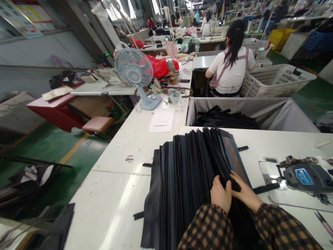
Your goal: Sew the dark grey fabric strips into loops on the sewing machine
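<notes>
Black fabric stack (187, 173) under both hands' (220, 195) flat, open grip.

Big factory hall, daylight from windows (125, 10) at top centre. Green floor (52, 149) at left with a yellow line (74, 148). Long white tables (117, 194) run up the middle of the frame; a desk fan (135, 74) and a paper sheet (161, 120) sit on one. Red table (56, 111) and a stool (98, 124) at left, grey wall (39, 52) with posters (23, 17) upper left. A person (231, 62) sits upper right, back turned, beside a white basket (275, 80). Grey cloth bin (273, 111) at right centre.
</notes>
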Tool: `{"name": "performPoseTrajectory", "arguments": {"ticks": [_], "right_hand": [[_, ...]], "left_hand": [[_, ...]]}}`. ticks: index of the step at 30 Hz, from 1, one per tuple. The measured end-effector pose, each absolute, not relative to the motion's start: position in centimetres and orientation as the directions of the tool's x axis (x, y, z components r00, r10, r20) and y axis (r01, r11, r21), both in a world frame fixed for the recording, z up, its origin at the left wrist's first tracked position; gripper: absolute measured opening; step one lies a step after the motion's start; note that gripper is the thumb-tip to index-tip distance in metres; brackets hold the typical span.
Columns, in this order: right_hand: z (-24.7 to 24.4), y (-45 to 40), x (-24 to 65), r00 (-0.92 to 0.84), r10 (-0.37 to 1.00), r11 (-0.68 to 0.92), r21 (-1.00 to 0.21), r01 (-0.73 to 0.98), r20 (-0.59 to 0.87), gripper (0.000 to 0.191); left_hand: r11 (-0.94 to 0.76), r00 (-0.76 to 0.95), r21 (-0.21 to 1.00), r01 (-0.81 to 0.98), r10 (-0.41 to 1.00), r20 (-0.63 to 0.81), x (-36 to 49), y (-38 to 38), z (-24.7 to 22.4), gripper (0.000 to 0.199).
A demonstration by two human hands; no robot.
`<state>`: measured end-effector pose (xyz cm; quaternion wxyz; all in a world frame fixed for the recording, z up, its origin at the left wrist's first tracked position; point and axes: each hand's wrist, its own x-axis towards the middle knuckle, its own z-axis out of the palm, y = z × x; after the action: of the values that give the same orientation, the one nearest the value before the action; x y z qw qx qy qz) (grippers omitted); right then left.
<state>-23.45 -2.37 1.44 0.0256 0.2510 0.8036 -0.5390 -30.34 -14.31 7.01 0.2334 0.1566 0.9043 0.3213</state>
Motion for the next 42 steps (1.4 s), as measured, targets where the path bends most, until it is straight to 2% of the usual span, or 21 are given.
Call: {"name": "performPoseTrajectory", "arguments": {"ticks": [3, 7, 13, 18, 22, 24, 28, 33, 38, 42], "right_hand": [[1.6, -1.9, -23.3, -0.881, 0.333, 0.264, -0.863, 0.430, -0.337, 0.071], [1.6, -1.9, -23.2, -0.871, 0.327, 0.242, -0.859, 0.451, -0.366, 0.067], [1.3, -2.1, -23.1, -0.869, 0.347, 0.257, -0.855, 0.451, -0.353, 0.069], [1.0, -2.0, -23.0, -0.868, 0.353, 0.253, -0.857, 0.448, -0.350, 0.068], [0.8, -2.0, -23.0, -0.866, 0.353, 0.245, -0.859, 0.450, -0.353, 0.066], [0.8, -2.0, -23.0, -0.863, 0.363, 0.244, -0.858, 0.452, -0.351, 0.066], [0.9, -2.1, -23.0, -0.857, 0.381, 0.239, -0.859, 0.454, -0.347, 0.065], [1.4, -2.4, -23.0, -0.851, 0.385, 0.235, -0.854, 0.464, -0.356, 0.062], [1.6, -2.6, -23.2, -0.848, 0.393, 0.253, -0.845, 0.472, -0.356, 0.066], [1.7, -2.6, -23.2, -0.849, 0.394, 0.263, -0.843, 0.470, -0.351, 0.065]], "left_hand": [[0.732, -0.856, 0.680, 0.044, 0.378, -0.352, -30.7, -13.9, 6.9, 0.039], [0.715, -0.870, 0.699, -0.030, 0.326, -0.371, -31.1, -13.7, 6.9, 0.030], [0.672, -0.872, 0.738, -0.065, 0.321, -0.369, -30.8, -14.0, 6.8, 0.031], [0.586, -0.896, 0.807, -0.065, 0.321, -0.306, -30.4, -14.5, 6.8, 0.058], [0.563, -0.902, 0.826, -0.011, 0.351, -0.252, -30.6, -14.3, 6.6, 0.031], [0.571, -0.905, 0.821, -0.005, 0.347, -0.247, -30.6, -14.2, 6.5, 0.025], [0.573, -0.905, 0.819, -0.004, 0.346, -0.246, -30.5, -14.4, 6.2, 0.031], [0.543, -0.893, 0.839, 0.031, 0.392, -0.221, -30.4, -14.7, 6.5, 0.052], [0.578, -0.900, 0.815, 0.038, 0.373, -0.223, -30.7, -14.3, 6.5, 0.025], [0.584, -0.897, 0.811, 0.037, 0.377, -0.230, -30.8, -14.3, 6.3, 0.024]]}}
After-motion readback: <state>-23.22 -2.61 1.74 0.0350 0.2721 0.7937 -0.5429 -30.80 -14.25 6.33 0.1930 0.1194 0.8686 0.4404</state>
